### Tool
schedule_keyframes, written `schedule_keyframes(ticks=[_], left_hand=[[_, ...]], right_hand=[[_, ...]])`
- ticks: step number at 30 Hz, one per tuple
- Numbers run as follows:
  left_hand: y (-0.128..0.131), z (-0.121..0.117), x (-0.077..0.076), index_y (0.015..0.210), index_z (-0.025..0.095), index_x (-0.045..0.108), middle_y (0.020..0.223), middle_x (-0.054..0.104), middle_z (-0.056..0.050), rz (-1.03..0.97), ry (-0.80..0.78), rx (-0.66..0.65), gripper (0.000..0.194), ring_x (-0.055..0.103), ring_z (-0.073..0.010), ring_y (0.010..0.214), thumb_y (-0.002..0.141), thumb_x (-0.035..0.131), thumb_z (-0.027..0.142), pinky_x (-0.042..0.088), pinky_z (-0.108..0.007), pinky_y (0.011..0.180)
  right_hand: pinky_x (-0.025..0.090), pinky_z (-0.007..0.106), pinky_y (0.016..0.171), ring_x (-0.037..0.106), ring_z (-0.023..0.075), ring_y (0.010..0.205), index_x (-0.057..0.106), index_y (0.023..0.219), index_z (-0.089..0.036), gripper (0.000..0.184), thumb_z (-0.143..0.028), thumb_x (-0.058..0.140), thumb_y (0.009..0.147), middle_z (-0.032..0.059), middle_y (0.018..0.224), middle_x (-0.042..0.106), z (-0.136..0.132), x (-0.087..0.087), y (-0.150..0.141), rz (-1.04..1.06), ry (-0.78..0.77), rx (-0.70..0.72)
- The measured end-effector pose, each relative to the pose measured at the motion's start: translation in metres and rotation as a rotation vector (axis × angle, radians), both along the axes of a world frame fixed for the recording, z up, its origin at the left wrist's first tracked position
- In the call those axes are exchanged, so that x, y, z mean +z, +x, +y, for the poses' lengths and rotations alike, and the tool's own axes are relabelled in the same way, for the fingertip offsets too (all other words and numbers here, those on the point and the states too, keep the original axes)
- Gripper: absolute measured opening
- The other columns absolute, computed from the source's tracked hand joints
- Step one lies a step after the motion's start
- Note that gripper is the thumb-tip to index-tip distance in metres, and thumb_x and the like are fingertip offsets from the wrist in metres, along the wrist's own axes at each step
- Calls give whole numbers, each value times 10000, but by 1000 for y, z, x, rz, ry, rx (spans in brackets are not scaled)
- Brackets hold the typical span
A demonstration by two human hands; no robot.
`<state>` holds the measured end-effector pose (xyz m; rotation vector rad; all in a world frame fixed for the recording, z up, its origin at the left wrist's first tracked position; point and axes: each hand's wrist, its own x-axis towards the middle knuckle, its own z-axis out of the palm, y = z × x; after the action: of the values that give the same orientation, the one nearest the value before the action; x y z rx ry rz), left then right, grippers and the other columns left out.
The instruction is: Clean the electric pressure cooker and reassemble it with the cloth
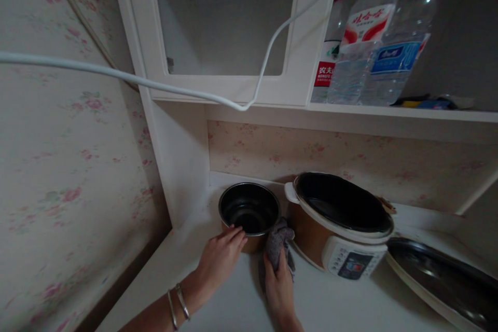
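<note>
The pot (251, 244) stands upright on the counter (229, 298), its round mouth facing up; being round, it shows no long axis from above. The left hand (221, 255) is at the pot's near rim, fingers close together with the tips over the edge; its thumb is hidden, so whether it grips the rim cannot be told. The right hand (279, 280) pinches a bunched gray cloth (275, 241) between thumb and fingers. The cloth's long axis runs roughly away from the person, its far end against the pot's right side.

Just right of the pot is an open oval cooker (311, 233), its long axis slanting toward the near right and its control panel (354, 259) facing the person. It closely bounds the cloth's right side. A dark lid (447, 275) lies farther right of the pot. Above the pot, a white cable (175, 89) crosses in front of the cabinet (233, 88); bottles (373, 57) stand on a shelf (408, 112) up and to the pot's right.
</note>
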<state>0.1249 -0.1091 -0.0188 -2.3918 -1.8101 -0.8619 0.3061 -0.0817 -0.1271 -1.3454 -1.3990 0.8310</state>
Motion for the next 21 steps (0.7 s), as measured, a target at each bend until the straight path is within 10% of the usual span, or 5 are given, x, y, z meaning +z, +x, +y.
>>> schedule_keyframes(ticks=[11, 21], left_hand=[[-82, 41, 15, 1087, 258, 751, 1222, 706, -54, 89, -44, -44, 262, 617, -241, 1200, 975, 535, 356, 450, -387, 1082], [-1, 2, 7, 1033, 181, 719, 1016, 753, -63, 210, 118, 90, 251, 731, -201, 883, 1010, 474, 230, 611, -303, 766]], right_hand=[[369, 495, 1122, 459, 335, 1365, 397, 1477, -92, 734, -513, 482, 881, 190, 1468, 494, 2, -6, 2, -44, 15, -24], [335, 473, 1150, 418, 314, 1398, 365, 1491, -80, 755, -530, 441, 891, 181, 1503, 451, 2, -6, -1, -18, -29, -17]])
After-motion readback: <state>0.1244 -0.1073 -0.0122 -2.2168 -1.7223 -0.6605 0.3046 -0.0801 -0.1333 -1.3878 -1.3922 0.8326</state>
